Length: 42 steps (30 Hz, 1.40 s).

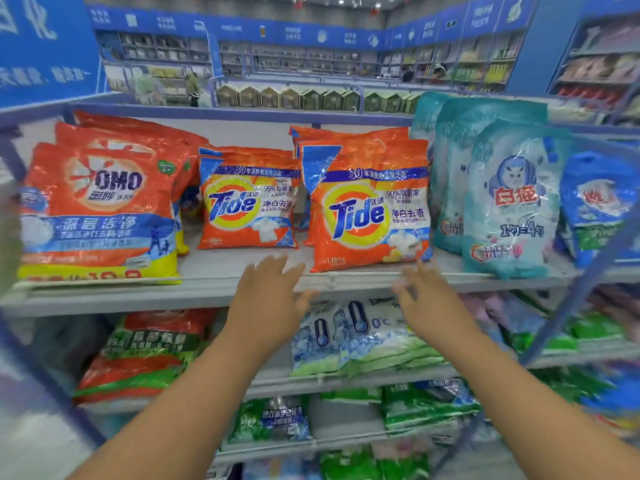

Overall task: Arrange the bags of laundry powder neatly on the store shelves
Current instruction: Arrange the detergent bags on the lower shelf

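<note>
From the head view, both bare arms reach up from the bottom of the frame toward the top shelf (214, 271). The left hand (273, 299) sits at centre, fingers spread and straight, holding nothing, its fingertips over the shelf's front edge just left of the larger Tide bag (370, 209). The right hand (426, 299) is right of centre, a little blurred, fingers loosely apart and empty, its tips just under that bag's lower right corner; whether it touches the bag I cannot tell.

The laundry powder bags stand in a row across the middle of the frame. At the left are the orange OMO bags (100, 206), stacked one behind another. Next comes a smaller Tide bag (247, 202), set further back, then the larger Tide bag standing at the shelf's edge. To the right lean teal bags with a white cat (509, 202), and at the far right a blue bag (599, 202).

Lower shelves hold more bags, blurred, in the bottom half of the frame.
</note>
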### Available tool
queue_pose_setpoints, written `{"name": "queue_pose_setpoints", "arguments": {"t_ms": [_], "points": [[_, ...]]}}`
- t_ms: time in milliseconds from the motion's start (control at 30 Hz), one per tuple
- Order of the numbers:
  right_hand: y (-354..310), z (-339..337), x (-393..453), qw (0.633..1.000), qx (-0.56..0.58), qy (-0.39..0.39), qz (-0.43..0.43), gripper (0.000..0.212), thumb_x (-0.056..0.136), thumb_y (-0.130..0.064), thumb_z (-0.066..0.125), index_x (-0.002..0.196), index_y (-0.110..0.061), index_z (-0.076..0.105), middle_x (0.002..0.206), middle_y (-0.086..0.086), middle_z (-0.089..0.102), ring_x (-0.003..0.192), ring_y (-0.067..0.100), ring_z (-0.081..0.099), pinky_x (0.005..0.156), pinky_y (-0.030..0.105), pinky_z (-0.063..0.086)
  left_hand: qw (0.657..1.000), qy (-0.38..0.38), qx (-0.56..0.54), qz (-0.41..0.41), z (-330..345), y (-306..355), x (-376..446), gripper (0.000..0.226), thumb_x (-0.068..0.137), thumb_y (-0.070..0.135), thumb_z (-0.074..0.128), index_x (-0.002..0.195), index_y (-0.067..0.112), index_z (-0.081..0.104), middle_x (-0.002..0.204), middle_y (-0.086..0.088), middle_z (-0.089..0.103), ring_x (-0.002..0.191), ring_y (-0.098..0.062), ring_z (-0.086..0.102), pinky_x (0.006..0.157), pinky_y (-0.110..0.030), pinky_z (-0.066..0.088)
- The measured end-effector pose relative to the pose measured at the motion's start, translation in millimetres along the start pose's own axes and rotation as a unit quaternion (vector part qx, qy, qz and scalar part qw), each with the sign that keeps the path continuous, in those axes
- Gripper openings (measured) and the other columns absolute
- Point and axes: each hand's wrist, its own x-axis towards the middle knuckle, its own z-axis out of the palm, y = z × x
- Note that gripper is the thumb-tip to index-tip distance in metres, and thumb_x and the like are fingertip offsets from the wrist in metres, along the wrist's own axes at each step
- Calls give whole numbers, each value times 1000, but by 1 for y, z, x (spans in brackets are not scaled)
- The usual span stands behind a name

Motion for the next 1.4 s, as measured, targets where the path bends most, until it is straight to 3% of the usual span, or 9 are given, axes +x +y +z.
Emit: {"name": "queue_pose_setpoints", "arguments": {"t_ms": [67, 200, 400, 700, 833, 1000, 1133, 1233, 1400], "points": [[7, 7, -26, 999, -34, -1, -4, 62, 104, -50, 39, 158, -20, 30, 169, 6, 13, 155, 28, 10, 124, 43, 17, 1000, 0, -21, -3, 6, 3, -23, 57, 103, 45, 47, 156, 24, 38, 166, -8, 26, 155, -28, 18, 127, -46, 14], [24, 18, -59, 998, -22, -50, 20, 65, 103, -54, 35, 160, -25, 22, 170, 0, 7, 157, 23, 4, 125, 41, 15, 992, 101, -78, 22, 16, 19, -58, 41, 94, 29, 66, 134, 20, 65, 143, -3, 59, 132, -25, 55, 107, -42, 45], [73, 26, -78, 996, 14, -80, 25, 67, 103, -54, 38, 161, -28, 18, 170, 0, 8, 156, 24, 5, 125, 40, 12, 996, -26, -61, -54, 51, 45, -73, 60, 102, 53, 42, 157, 31, 33, 166, 5, 27, 154, -17, 21, 122, -38, 25], [140, 39, -44, 989, 70, -125, 24, 70, 103, -52, 40, 161, -20, 18, 169, 5, 11, 156, 25, 10, 126, 41, 13, 970, -97, -116, -189, 112, 97, -63, 65, 100, 54, 49, 156, 25, 36, 161, -1, 39, 145, -23, 39, 115, -37, 35], [150, 48, -13, 990, 68, -119, 38, 70, 101, -51, 44, 159, -17, 24, 166, 12, 21, 153, 29, 21, 122, 45, 27, 955, -109, -159, -224, 136, 106, -43, 69, 98, 56, 52, 156, 24, 36, 160, -4, 39, 141, -27, 44, 111, -37, 39], [144, 61, 29, 986, 94, -100, 92, 64, 98, -53, 50, 146, -11, 41, 142, 19, 53, 128, 36, 52, 98, 38, 45, 919, -129, -261, -265, 162, 92, 2, 75, 94, 57, 59, 154, 19, 37, 154, -8, 49, 137, -30, 50, 109, -37, 44], [141, 88, 52, 979, 100, -107, 143, 94, 77, -82, 43, 141, -13, 51, 136, 15, 61, 122, 32, 59, 92, 35, 50, 868, -166, -349, -312, 182, 75, 43, 88, 89, 57, 66, 158, 15, 29, 150, -9, 52, 131, -29, 55, 99, -32, 47], [134, 90, 70, 969, 93, -116, 198, 84, 82, -77, 52, 132, -10, 60, 130, 15, 66, 115, 30, 63, 81, 31, 45, 817, -178, -424, -348, 200, 55, 67, 104, 73, 72, 71, 154, 16, 36, 150, -10, 51, 128, -32, 56, 105, -41, 50], [143, 98, 96, 946, 177, -141, 233, 92, 74, -60, 80, 145, -13, 48, 149, 9, 52, 133, 27, 52, 110, 32, 41, 772, -226, -473, -360, 235, 36, 88, 128, 44, 90, 62, 147, 16, 44, 135, -9, 60, 110, -30, 61, 98, -46, 53]]}}
